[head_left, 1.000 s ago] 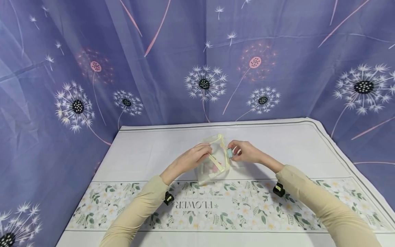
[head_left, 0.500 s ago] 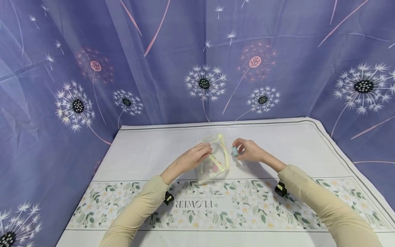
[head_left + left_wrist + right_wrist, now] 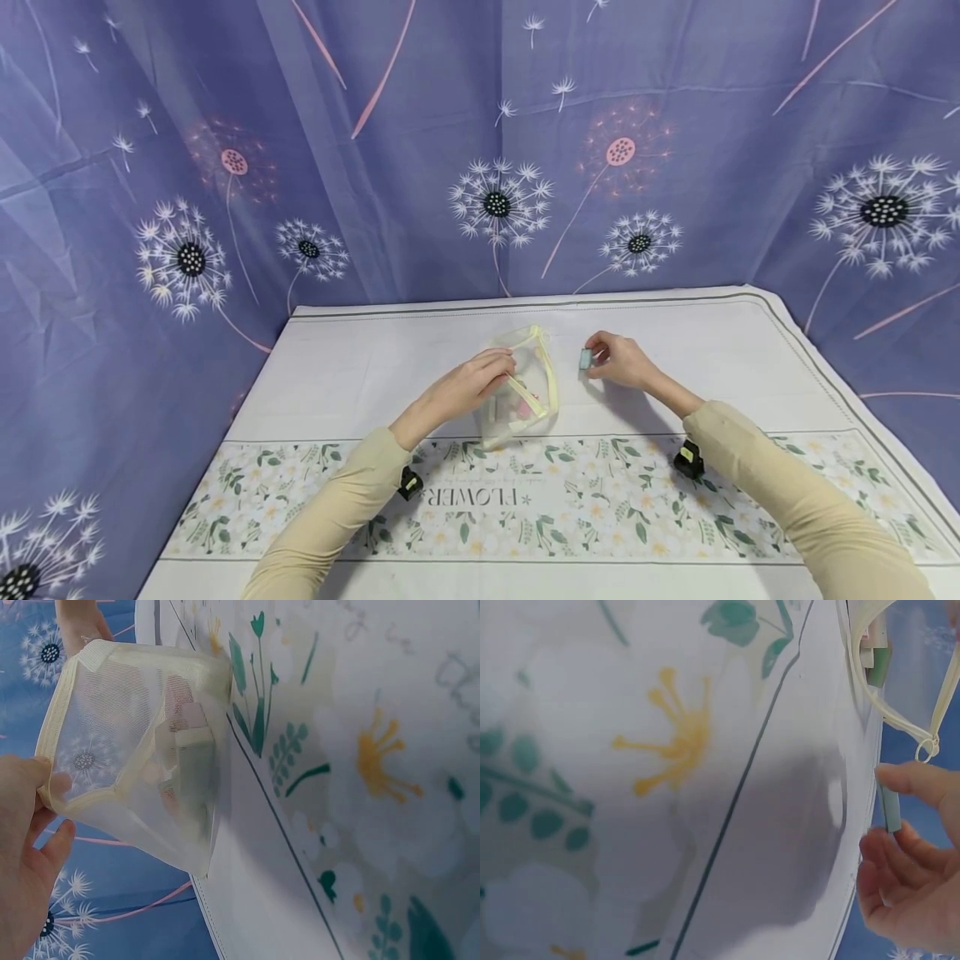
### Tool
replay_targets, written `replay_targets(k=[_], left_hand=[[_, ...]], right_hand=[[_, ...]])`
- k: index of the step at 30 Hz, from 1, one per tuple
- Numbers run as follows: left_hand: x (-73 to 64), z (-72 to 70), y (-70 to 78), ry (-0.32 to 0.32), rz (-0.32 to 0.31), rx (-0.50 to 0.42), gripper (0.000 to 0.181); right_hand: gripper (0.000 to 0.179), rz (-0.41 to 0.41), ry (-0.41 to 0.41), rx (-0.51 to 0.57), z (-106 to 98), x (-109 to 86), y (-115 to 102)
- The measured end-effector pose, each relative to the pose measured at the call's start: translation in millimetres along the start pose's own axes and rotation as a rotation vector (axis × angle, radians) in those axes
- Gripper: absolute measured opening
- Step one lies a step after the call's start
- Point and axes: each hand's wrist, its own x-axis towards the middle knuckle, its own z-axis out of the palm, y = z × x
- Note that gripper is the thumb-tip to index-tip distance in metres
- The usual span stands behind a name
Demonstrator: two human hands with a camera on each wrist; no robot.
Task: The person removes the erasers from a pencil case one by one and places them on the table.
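A see-through mesh zipper pouch with pale yellow edging stands on the table, its mouth spread toward the right. My left hand pinches the near edge of that mouth. Through the mesh, several small block-like items show inside, pale green and pinkish; their kind is unclear. To the right of the pouch, my right hand pinches a small light-blue block between thumb and fingers, apart from the pouch. A zipper pull ring hangs at the pouch's corner, near the right thumb.
The white tablecloth bears a printed flower band across its front part. A purple dandelion curtain encloses the table's back and sides. Black wrist cameras sit under both forearms.
My right hand has moved to the right with the light-blue block, from the pouch's mouth to a spot clear of it. The left hand and pouch stay in place.
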Motion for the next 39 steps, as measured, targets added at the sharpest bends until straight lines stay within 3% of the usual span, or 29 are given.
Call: replay_targets(k=[8,23,32,39], left_hand=[[-1.5,0.9,-0.5,0.007,0.003,-0.014,0.011],[-1.9,1.4,0.1,0.001,-0.010,-0.005,0.012],[-1.8,2.4,0.9,0.002,0.001,0.010,0.011],[-2.0,2.7,2.0,0.005,0.001,0.018,0.011]], right_hand=[[0.043,0.097,0.045,-0.001,-2,-2.9,9],[0.043,0.203,-0.007,-0.010,-3,-5.7,12],[0.053,0.224,-0.010,-0.005,-4,-4.5,13],[0.052,0.145,0.011,0.028,-1,-2.3,5]])
